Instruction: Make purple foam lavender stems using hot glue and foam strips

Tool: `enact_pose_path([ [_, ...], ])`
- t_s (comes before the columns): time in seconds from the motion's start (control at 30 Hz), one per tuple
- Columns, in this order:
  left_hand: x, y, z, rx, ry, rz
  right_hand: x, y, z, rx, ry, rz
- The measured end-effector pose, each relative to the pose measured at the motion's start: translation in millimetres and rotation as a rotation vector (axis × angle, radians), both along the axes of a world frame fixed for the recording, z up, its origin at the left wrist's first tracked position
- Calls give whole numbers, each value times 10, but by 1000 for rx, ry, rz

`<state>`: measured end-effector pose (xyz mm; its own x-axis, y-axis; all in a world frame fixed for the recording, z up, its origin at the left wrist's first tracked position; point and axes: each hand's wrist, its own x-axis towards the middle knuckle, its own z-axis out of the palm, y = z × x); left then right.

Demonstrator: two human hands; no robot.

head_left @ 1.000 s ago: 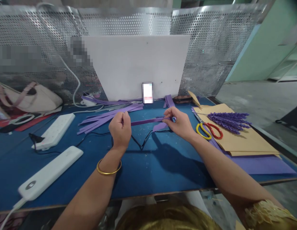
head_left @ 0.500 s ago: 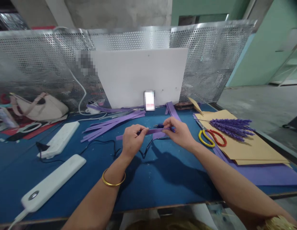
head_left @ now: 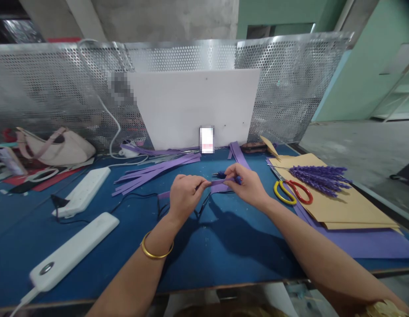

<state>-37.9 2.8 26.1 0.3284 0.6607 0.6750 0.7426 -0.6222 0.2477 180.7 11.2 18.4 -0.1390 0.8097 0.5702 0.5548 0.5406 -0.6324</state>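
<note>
Purple strip (head_left: 218, 182): located at the centre of the frame, stretched between both hands above the blue table (head_left: 191, 268). The left hand (head_left: 186, 193) is closed, pinching it; the right hand (head_left: 246, 186) grips it between thumb and fingers. Loose purple strips (head_left: 160, 169) lie left of centre; scissors (head_left: 288, 182) rest right of centre, beside purple sprigs (head_left: 319, 178).
</note>
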Motion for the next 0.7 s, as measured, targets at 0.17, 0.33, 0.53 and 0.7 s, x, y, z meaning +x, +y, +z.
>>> enact_pose_path([
  [0.17, 35, -12, -14, -62, -11, -23, -31, -31, -5, -18, -13, 21],
  [0.33, 80, -35, -44, -98, -41, -14, -56, -45, -38, -13, -40, 39],
  [0.53, 102, -64, -36, -114, -19, -32, -91, -97, -24, -16, -63, 89],
  [0.7, 12, -29, 32, -98, -16, 44, -68, -84, 8, 0, -128, 108],
])
